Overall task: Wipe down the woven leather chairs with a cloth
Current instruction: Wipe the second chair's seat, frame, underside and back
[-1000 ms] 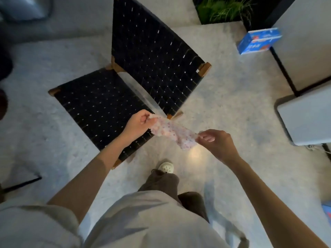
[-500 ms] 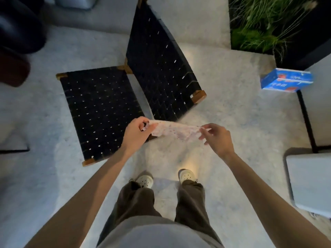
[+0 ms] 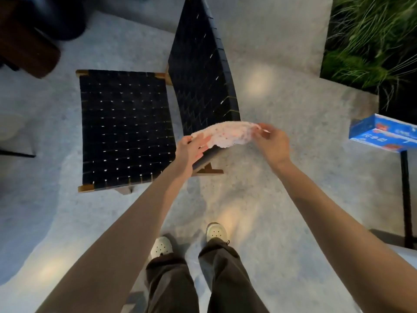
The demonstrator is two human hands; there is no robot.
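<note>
A black woven leather chair with wooden corners stands on the pale floor ahead of me, its seat (image 3: 126,129) to the left and its upright backrest (image 3: 200,71) to the right. A white cloth with pink speckles (image 3: 225,135) is stretched between my hands over the near end of the backrest. My left hand (image 3: 190,150) grips its left end. My right hand (image 3: 272,141) pinches its right end.
A blue box (image 3: 383,133) sits on a dark-legged stand at the right. A planter with green grass (image 3: 372,37) fills the top right corner. Dark rounded furniture (image 3: 33,30) stands at the top left. My feet (image 3: 187,239) are on the floor below.
The view has swung so the chair now lies squarer and closer. Both hands carried the cloth up and right, over the near end of the backrest, and spread it wider.
</note>
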